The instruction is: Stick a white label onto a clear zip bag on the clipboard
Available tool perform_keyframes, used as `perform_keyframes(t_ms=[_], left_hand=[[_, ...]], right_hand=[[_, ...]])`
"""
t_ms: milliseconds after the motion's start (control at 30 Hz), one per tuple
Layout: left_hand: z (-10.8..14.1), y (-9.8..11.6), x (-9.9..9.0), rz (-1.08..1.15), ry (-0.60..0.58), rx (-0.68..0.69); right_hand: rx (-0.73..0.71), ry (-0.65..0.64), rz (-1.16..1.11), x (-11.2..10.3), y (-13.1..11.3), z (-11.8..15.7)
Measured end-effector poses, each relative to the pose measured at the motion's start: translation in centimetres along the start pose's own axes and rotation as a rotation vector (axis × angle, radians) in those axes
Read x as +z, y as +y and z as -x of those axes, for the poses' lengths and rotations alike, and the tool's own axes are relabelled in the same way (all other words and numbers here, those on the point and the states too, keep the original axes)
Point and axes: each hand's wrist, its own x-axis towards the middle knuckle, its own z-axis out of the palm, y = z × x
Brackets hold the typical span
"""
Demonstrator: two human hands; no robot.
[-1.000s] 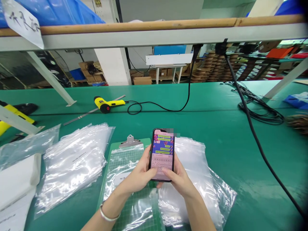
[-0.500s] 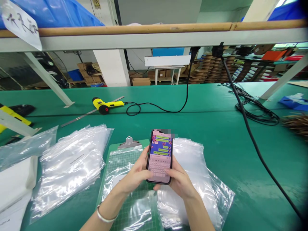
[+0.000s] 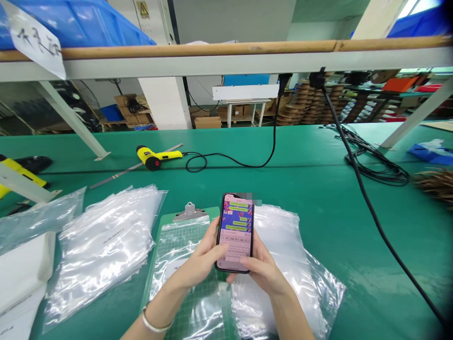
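Both of my hands hold a smartphone [image 3: 234,233] upright over the bench, its screen showing a chat with a keyboard below. My left hand [image 3: 203,259] wraps the phone's left edge, its thumb over the left part of the keyboard. My right hand [image 3: 265,267] grips the right edge, with its thumb low on the screen. Under my left hand lies a green clipboard [image 3: 208,212] with a metal clip and a clear plastic bag [image 3: 205,311] on its gridded surface. Beneath my right hand is a stack of clear zip bags [image 3: 279,226].
More clear bags [image 3: 109,236] lie fanned out at left, beside white sheets [image 3: 24,269]. A yellow heat gun [image 3: 155,157] rests on a metal ruler [image 3: 116,175] farther back. One black cable [image 3: 371,203] hangs across the right side; coiled cables [image 3: 378,163] lie behind it.
My left thumb has moved up and slightly right on the keyboard. My right thumb has shifted a little lower. The phone stays in both hands.
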Motion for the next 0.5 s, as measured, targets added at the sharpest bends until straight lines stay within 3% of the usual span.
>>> perform_keyframes(t_ms=[133, 333, 500], left_hand=[[-0.13, -0.21, 0.31, -0.077, 0.115, 0.019], [0.18, 0.24, 0.62, 0.050, -0.106, -0.020], [0.26, 0.61, 0.80, 0.092, -0.159, -0.025]], right_hand=[[-0.022, 0.028, 0.019, -0.02, 0.26, -0.02], [-0.007, 0.018, 0.036, -0.01, 0.14, -0.07], [0.000, 0.033, 0.048, 0.10, 0.00, -0.13]])
